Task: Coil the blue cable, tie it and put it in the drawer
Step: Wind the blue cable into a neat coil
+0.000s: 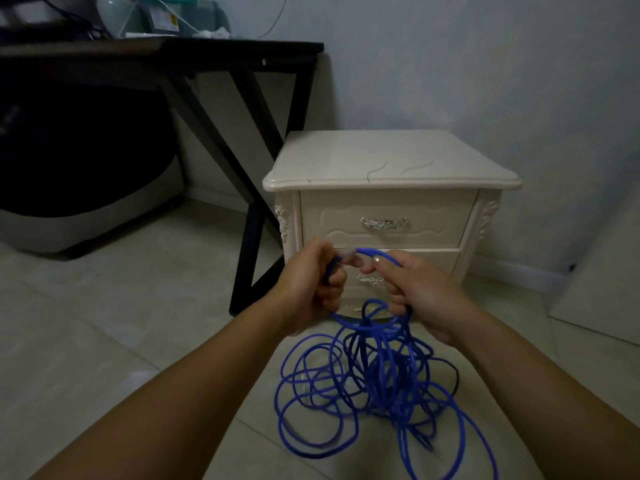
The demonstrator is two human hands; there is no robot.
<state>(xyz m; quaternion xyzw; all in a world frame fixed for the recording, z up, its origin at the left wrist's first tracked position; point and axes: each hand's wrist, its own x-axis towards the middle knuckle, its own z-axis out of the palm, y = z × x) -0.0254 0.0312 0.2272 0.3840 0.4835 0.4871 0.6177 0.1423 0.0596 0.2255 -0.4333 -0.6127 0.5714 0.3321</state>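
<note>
A long blue cable (374, 382) lies in a loose tangle of loops on the tiled floor in front of me. My left hand (311, 278) grips a stretch of it near its clear plug end. My right hand (412, 285) pinches the cable between thumb and fingers just to the right, with strands hanging down from both hands into the pile. Behind my hands stands a cream bedside cabinet (391, 161). Its upper drawer (384, 220) is closed, with a silver handle. The lower drawer (436, 259) is partly hidden by my hands.
A black-framed desk (166, 53) stands at the left with its leg (249, 237) close to the cabinet. A dark and grey bulky object (79, 188) sits under it. A pale board (602, 271) leans against the wall at right.
</note>
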